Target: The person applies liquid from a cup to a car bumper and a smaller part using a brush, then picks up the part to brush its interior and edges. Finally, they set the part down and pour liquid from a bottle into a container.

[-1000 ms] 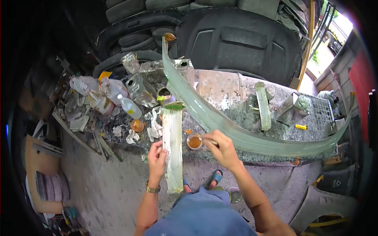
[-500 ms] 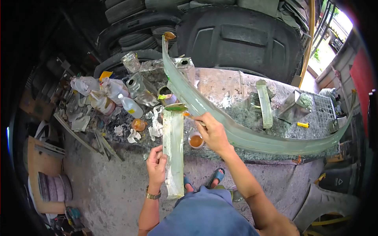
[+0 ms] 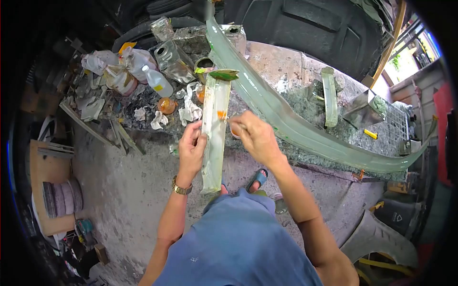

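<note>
My left hand (image 3: 192, 149) grips the left edge of a long translucent greenish strip (image 3: 214, 128) that leans out from the workbench toward me. My right hand (image 3: 256, 136) holds a small brush (image 3: 232, 121) whose orange-wet tip touches the strip, where an orange patch (image 3: 222, 115) shows. A small cup of orange resin sits behind my right hand, mostly hidden. A long curved pale-green panel (image 3: 296, 126) lies across the bench behind both hands.
The speckled workbench (image 3: 281, 66) carries plastic bottles (image 3: 157, 82), metal cans (image 3: 171, 56), crumpled rags (image 3: 190, 110), an orange ball-like object (image 3: 167, 105), a short green piece (image 3: 329, 95) and a wire rack (image 3: 396, 126). Black bumpers and tyres are stacked behind. Concrete floor lies below.
My right hand took the brush from the cup up along the strip, then brought it back down to the strip's middle, leaving orange there. My view has tilted downward.
</note>
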{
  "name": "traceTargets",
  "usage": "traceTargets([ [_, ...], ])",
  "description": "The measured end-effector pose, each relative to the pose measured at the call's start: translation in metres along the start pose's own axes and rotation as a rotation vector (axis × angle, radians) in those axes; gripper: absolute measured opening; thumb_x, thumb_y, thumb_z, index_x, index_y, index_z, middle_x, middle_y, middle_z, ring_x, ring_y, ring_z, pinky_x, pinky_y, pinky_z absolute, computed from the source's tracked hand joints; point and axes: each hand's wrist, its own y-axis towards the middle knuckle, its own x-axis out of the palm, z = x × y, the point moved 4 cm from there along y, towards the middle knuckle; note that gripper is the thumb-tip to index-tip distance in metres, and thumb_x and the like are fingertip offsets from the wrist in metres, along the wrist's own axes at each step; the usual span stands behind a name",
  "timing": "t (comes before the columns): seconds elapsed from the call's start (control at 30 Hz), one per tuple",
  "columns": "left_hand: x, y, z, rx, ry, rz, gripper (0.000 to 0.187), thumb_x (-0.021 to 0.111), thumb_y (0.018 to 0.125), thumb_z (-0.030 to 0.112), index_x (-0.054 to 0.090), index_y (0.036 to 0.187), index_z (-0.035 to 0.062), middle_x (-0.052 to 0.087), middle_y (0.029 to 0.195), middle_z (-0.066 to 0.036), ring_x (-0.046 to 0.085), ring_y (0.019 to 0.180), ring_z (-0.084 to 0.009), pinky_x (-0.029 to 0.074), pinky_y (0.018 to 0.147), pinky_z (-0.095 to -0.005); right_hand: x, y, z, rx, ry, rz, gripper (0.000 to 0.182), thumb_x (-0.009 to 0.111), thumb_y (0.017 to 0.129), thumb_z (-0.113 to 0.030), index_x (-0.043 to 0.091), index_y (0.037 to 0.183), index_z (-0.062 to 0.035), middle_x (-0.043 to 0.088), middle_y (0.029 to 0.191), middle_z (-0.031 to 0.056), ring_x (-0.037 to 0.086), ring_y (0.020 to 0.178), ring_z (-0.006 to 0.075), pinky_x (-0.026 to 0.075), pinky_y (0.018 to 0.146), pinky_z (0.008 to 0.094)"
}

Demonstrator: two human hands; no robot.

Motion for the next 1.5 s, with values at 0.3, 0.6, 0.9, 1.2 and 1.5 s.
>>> traceTargets([
  [0.3,-0.004,0.038,-0.016,0.025,-0.035,-0.026,0.023,0.053,0.091,0.005,0.051,0.113,-0.0008,0.048,0.073,0.007,0.036,0.062,0.0002,0.03,0.054,-0.0171,0.017,-0.071,-0.042,0.079,-0.031,-0.308,0.02,0.065,0.081,-0.01,0.06,0.101,-0.0073,0.054,0.084,0.009,0.06,0.074,0.0289,0.049,0.061,0.0386],
  [0.6,-0.007,0.086,-0.031,0.016,-0.153,-0.004,0.026,0.05,0.091,0.003,0.05,0.117,0.0013,0.059,0.081,0.002,0.043,0.063,-0.0012,0.034,0.053,-0.0177,-0.016,-0.128,-0.032,0.227,-0.154,-0.227,0.026,0.065,0.081,-0.013,0.059,0.106,-0.0071,0.054,0.088,0.0086,0.059,0.076,0.0289,0.049,0.064,0.0377],
  [0.9,0.049,0.123,-0.021,-0.056,-0.489,-0.062,0.025,0.047,0.094,0.007,0.045,0.119,0.0028,0.061,0.106,-0.01,0.059,0.093,-0.0146,0.049,0.081,-0.0287,-0.112,-0.334,0.102,0.988,0.391,0.88,0.02,0.056,0.093,-0.022,0.065,0.1,-0.0055,0.051,0.066,-0.0049,0.04,0.053,0.0022,0.03,0.044,0.0185],
  [1.2,0.251,0.186,-0.009,-0.269,-0.475,-0.335,0.034,0.056,0.092,0.013,0.044,0.123,0.0116,0.061,0.098,-0.004,0.06,0.08,-0.0111,0.049,0.063,-0.0239,-0.268,-0.497,0.116,1.005,0.039,1.296,0.017,0.059,0.091,-0.025,0.065,0.093,-0.0088,0.055,0.068,-0.005,0.043,0.052,0.0019,0.033,0.043,0.0181],
  [1.5,0.401,0.242,-0.103,-0.449,-0.436,-0.459,0.031,0.058,0.091,0.014,0.043,0.118,0.0165,0.063,0.092,-0.005,0.063,0.074,-0.0158,0.053,0.063,-0.0328,-0.405,-0.42,0.111,0.816,-0.384,1.199,0.017,0.058,0.091,-0.013,0.064,0.091,0.0029,0.054,0.075,-0.0005,0.046,0.069,0.0071,0.038,0.063,0.023],
])
